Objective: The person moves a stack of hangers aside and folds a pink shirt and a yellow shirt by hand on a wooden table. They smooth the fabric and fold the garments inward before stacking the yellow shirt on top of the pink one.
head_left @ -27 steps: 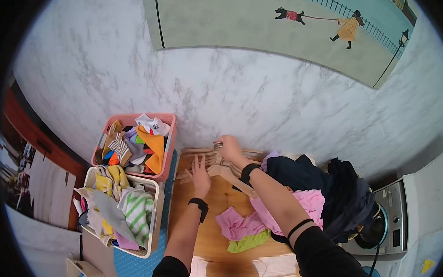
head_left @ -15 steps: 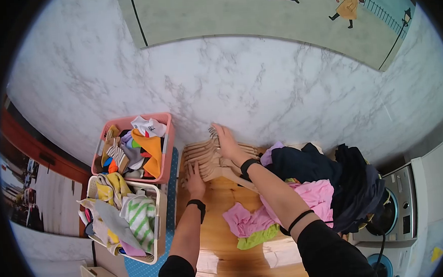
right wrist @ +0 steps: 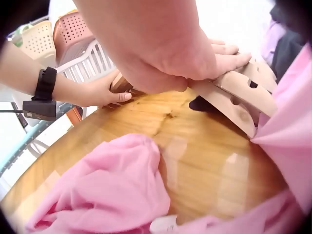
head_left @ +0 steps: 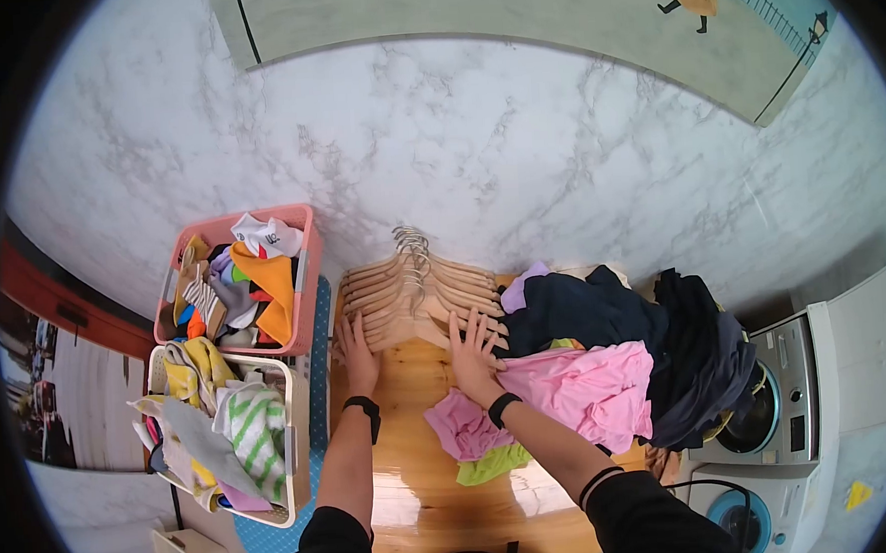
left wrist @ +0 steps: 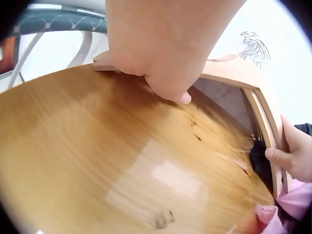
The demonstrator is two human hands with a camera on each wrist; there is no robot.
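Observation:
A stack of several wooden clothes hangers [head_left: 374,292] lies fanned on the wooden table [head_left: 400,419], metal hooks [head_left: 411,243] bunched toward the wall. My left hand [head_left: 359,359] touches the left ends of the hangers with its fingers extended. At the opposite ends, my right hand [head_left: 475,360] rests on the hangers with fingers spread. The right wrist view shows those fingers lying across the hanger arms [right wrist: 243,90]. Just beside the right hand is a pink garment [head_left: 589,389], which meets the hanger ends.
On the left stand a pink basket [head_left: 311,245] and a cream basket [head_left: 295,414], both full of clothes, by a blue dotted surface [head_left: 267,546]. Dark clothes [head_left: 698,363] are heaped at the right, before a washing machine [head_left: 794,378]. A lime green garment [head_left: 493,464] lies under the pink cloth.
My right hand has left the hooks and come down to the right ends of the hangers. My left hand has shifted slightly left along the hanger ends. The hangers now lie more evenly stacked.

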